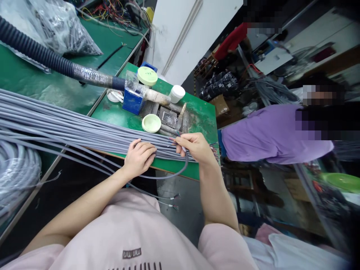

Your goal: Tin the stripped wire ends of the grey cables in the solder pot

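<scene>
Gray cable [186, 162] in right fingers [182, 141] (curved)

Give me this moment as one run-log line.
left hand: resting on grey cable bundle | right hand: pinching one grey cable near its coloured wires | nearby: pale green dish, blue box

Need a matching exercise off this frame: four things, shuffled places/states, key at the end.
Column 1
1. Right hand
2. Left hand
3. Dark corrugated hose
4. White tub

Column 2
A. Comes in from the picture's upper left
B. Beside the tip of the pale nozzle
C. Pinches a bent gray cable near colored wires
D. Lies on the bundle of gray cables

Pairs: 1-C, 2-D, 3-A, 4-B
</scene>
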### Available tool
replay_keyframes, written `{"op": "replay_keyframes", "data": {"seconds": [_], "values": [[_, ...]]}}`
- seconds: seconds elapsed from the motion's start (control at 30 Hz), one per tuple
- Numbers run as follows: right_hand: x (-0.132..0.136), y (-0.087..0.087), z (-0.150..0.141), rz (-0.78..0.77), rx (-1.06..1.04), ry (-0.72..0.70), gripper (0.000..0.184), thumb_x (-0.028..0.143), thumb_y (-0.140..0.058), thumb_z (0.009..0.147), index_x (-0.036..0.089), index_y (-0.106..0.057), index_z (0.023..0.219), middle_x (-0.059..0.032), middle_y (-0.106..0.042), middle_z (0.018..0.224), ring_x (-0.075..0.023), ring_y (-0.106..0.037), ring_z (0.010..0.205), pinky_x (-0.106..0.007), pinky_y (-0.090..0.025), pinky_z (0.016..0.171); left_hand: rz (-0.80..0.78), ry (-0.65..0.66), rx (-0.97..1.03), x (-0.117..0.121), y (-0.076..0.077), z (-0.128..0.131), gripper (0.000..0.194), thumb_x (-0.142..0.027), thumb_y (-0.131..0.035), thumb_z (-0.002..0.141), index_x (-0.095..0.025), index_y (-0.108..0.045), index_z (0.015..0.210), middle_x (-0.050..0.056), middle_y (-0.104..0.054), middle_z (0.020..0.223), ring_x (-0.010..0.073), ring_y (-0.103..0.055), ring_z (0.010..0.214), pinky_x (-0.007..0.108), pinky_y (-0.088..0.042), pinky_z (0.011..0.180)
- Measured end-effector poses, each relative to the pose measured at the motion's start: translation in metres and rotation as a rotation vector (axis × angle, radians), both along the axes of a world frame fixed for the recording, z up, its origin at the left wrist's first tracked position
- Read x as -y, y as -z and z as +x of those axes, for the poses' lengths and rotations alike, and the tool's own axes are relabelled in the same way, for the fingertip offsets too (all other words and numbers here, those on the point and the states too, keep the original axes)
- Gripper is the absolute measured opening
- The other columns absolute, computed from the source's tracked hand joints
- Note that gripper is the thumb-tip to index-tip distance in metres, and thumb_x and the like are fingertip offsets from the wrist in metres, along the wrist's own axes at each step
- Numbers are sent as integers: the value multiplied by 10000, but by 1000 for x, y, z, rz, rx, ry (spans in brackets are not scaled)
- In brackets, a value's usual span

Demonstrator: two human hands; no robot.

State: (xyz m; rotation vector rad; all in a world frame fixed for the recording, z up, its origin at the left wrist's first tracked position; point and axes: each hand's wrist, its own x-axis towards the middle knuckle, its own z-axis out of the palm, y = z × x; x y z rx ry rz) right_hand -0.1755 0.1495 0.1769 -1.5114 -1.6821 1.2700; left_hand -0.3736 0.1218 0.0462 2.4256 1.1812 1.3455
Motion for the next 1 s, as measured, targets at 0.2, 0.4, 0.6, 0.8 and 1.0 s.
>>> {"op": "replay_keyframes", "data": {"seconds": [0.2,0.4,0.6,0.8,1.0], "values": [[27,-1,12,13,3,22,418,491,-660,779,150,-641,538,-19,-598,470,-90,-512,388,-195,-361,402,6,4,11,0,1,0,187,-222,-555,880,-218,-641,1046,37,-719,1055,194,-638,1007,436,-327,1051],[54,-1,23,-44,-82,53,415,509,-680,759,150,-654,552,-24,-630,501,-99,-527,372,-200,-382,371,-4,-3,8,1,1,1,182,-225,-573,867,-236,-643,1034,31,-719,1060,207,-633,1027,445,-325,1045],[69,5,28,-116,-214,74,353,492,-706,747,148,-718,667,-20,-648,507,-100,-532,358,-196,-386,357,26,-4,11,0,2,2,197,-223,-596,856,-238,-631,1049,31,-716,1061,207,-631,1027,445,-330,1036],[73,8,26,-128,-222,93,382,520,-717,722,147,-704,637,-24,-644,494,-102,-525,346,-200,-378,351,0,-14,-4,0,2,2,179,-237,-579,864,-240,-643,1031,35,-717,1063,211,-633,1036,452,-331,1039],[82,15,32,-94,-205,121,385,491,-681,775,152,-681,594,-22,-645,513,-93,-528,357,-203,-377,373,13,-7,0,-1,3,2,178,-240,-585,861,-244,-638,1030,31,-719,1059,212,-633,1034,452,-325,1038]]}}
